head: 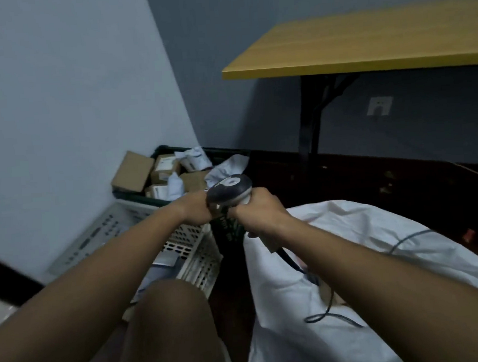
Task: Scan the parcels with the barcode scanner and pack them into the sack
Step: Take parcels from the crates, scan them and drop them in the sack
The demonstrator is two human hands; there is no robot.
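Observation:
My right hand (259, 210) grips the handle of the barcode scanner (230, 191), whose dark head points away from me. My left hand (196, 209) is curled just left of the scanner head and holds the top of a dark parcel with green print (225, 229), which hangs between my hands. The hands hide the top of that parcel. The white sack (364, 257) lies open below my right arm, with the scanner's cable (323, 315) trailing over it. Behind my hands, a dark crate (137, 197) holds several cardboard boxes and white bagged parcels.
A white perforated crate (198, 257) stands under my left forearm, beside my knee. A yellow-topped table (364, 45) on black legs stands at the upper right against the grey wall. The floor beneath it is dark.

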